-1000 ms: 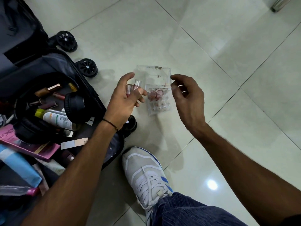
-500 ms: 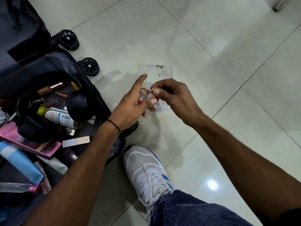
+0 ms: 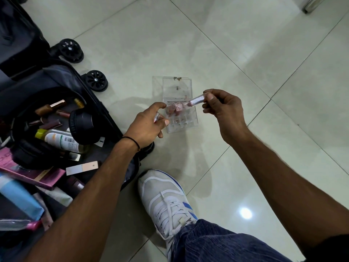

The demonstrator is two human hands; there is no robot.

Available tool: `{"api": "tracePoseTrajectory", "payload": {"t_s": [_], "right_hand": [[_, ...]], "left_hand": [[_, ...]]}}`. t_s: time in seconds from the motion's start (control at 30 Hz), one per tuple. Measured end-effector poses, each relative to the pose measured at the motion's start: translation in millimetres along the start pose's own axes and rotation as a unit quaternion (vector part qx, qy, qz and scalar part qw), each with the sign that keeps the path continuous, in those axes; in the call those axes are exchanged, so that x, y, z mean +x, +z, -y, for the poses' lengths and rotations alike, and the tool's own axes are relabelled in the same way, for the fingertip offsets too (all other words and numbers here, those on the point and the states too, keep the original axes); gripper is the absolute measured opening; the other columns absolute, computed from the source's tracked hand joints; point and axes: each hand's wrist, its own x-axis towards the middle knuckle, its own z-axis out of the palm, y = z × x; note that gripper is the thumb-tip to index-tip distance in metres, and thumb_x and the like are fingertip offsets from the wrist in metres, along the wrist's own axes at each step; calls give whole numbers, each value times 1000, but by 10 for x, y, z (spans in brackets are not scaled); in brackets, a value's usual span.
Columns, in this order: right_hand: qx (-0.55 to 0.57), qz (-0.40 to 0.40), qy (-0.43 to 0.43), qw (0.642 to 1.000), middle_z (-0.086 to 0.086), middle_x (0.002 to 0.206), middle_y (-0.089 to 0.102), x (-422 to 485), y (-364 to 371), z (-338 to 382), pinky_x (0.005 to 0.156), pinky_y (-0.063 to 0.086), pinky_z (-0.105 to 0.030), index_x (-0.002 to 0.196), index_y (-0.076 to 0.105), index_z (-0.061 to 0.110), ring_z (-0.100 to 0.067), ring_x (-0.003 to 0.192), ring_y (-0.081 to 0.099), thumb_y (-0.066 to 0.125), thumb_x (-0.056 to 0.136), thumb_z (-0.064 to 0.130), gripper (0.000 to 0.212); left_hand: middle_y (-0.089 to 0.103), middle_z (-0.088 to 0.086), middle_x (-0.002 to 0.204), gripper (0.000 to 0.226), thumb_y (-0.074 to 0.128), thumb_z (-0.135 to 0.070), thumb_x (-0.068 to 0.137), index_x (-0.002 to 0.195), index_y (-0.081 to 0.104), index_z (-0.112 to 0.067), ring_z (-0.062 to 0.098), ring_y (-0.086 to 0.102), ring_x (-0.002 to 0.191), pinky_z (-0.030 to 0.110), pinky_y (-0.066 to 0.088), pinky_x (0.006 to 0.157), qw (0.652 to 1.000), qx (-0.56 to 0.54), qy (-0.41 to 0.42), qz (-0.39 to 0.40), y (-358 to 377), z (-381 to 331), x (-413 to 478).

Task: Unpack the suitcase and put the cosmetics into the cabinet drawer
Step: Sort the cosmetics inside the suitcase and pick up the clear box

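Note:
A clear plastic organiser box (image 3: pixel 177 86) stands on the floor tiles with a few pink cosmetics (image 3: pixel 177 107) in its compartments. My right hand (image 3: pixel 224 108) pinches a clear pink lip gloss tube (image 3: pixel 196 100) by one end, just above the box's right side. My left hand (image 3: pixel 149 123) hovers at the box's left edge, closed on a second small pink tube (image 3: pixel 157 117). The open dark suitcase (image 3: pixel 47 86) lies at the left, holding several cosmetics: lipsticks (image 3: pixel 50 107), a white bottle (image 3: pixel 60 139), a pink box (image 3: pixel 32 174), a blue tube (image 3: pixel 20 197).
My white sneaker (image 3: pixel 164 197) and blue trouser leg sit on the tiles just below the box. Two suitcase wheels (image 3: pixel 95 80) stick out toward the box. A metal furniture leg (image 3: pixel 311 3) shows at the top right. No cabinet drawer is in view.
My right hand has taken one tube from my left hand and pulled away to the right over the box. My left hand keeps the other tube and has dropped slightly.

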Motion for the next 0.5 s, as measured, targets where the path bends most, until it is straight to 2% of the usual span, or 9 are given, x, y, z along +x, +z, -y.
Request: {"api": "tracePoseTrajectory", "payload": {"t_s": [0.13,0.2,0.27,0.33,0.43,0.5], "right_hand": [[-19,-51,-35,998,-2,80,66,-34,32,11,66,52,-27,101,67,5,-16,70,60,59,99,13,12],[65,-69,3,996,-9,80,67,-29,50,26,63,50,-29,99,63,0,-19,68,58,59,99,16,16],[186,-64,75,978,-13,78,68,-25,71,50,64,53,-28,96,59,-2,-23,69,61,58,96,8,10],[252,-44,126,958,-15,80,68,-16,77,30,68,56,-29,98,56,-3,-24,70,63,56,93,1,6],[236,0,141,961,-14,87,71,-12,84,-17,75,56,-30,105,54,1,-25,78,65,58,92,0,14],[199,17,123,972,-15,93,73,-9,86,-19,79,54,-29,122,54,7,-23,84,66,62,90,-1,34]], "left_hand": [[66,0,101,41,59,-18,95,134,49,-29,4,63,54,14,40,56,1000,14,2,-1,-5,-1,-4],[66,0,100,41,59,-18,95,133,49,-29,4,63,53,12,39,55,1000,15,2,-2,-4,-4,-3],[66,0,100,41,58,-17,95,133,49,-28,4,62,53,11,39,55,1000,15,1,-3,-2,-6,-1],[66,0,100,41,58,-17,96,134,49,-27,4,62,53,8,38,53,1000,16,0,-3,-1,-7,-1],[67,1,100,40,58,-17,96,133,49,-27,3,62,53,6,37,52,1000,16,1,-4,-5,-8,-1],[67,1,100,39,58,-17,96,133,49,-28,4,62,54,7,38,52,1000,15,2,-4,-9,-13,-1]]}}
